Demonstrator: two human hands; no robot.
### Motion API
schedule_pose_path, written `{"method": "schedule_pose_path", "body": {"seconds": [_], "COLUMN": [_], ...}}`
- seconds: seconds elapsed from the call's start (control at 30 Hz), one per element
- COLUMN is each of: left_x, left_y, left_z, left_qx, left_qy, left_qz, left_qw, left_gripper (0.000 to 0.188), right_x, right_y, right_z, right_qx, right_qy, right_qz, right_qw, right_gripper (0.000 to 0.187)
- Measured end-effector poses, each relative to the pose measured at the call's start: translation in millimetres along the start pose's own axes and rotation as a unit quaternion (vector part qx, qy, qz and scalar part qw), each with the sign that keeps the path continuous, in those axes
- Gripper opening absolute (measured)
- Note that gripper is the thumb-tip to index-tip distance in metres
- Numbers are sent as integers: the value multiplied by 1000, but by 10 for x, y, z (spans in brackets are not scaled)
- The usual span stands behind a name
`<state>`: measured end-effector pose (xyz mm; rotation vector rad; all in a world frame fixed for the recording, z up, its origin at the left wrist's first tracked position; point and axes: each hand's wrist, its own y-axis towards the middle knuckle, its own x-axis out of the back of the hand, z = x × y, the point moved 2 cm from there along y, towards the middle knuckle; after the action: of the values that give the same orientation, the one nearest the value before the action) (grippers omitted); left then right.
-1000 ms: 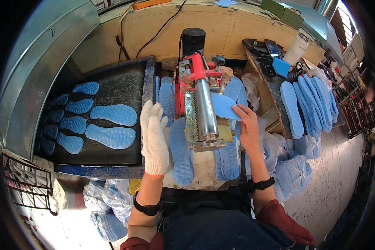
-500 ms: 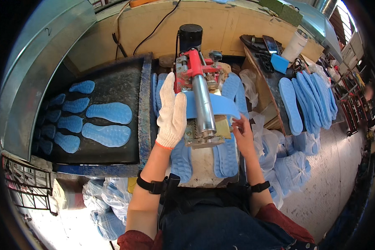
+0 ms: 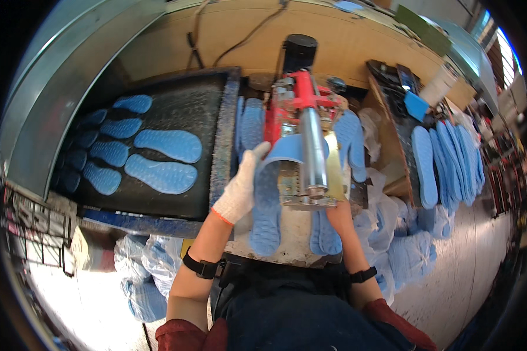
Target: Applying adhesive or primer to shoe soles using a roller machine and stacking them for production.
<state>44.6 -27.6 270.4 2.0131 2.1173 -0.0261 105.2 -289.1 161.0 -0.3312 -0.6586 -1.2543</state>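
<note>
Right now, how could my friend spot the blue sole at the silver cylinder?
Find the red machine in the middle, then its silver cylinder. The blue sole pokes out left of it, beside the gloved left hand. It arches, while the soles on the black tray lie flat.

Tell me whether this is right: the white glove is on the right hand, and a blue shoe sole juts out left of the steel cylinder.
Wrong hand: the head view shows the white glove on the left hand. A blue shoe sole does jut out left of the steel cylinder.
</note>
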Motion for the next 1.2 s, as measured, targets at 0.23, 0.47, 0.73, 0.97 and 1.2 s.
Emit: {"method": "schedule_pose_path", "body": {"seconds": [0.23, 0.47, 0.73, 0.97, 1.2], "left_x": [35, 342, 1726, 2564, 2561], "left_y": [-492, -600, 543, 1195, 1061], "left_z": [-196, -338, -317, -136, -342], "left_qx": [233, 190, -30, 24, 72], "left_qy": [-146, -433, -484, -343, 40], "left_qz": [-29, -42, -240, -450, -549], "left_qw": [961, 880, 841, 824, 832], "left_gripper": [63, 55, 46, 53, 58], "right_x": [-743, -1064, -1064, -607, 87], "right_y": [32, 123, 158, -9, -18], "right_z": [498, 473, -1, -157, 63], "right_qx": [320, 137, 56, 45, -173], "right_qy": [-158, -71, 49, 0, 499], "right_qz": [-75, 9, 49, 9, -4], "right_qw": [931, 988, 996, 999, 849], "right_gripper": [40, 67, 23, 26, 40]}}
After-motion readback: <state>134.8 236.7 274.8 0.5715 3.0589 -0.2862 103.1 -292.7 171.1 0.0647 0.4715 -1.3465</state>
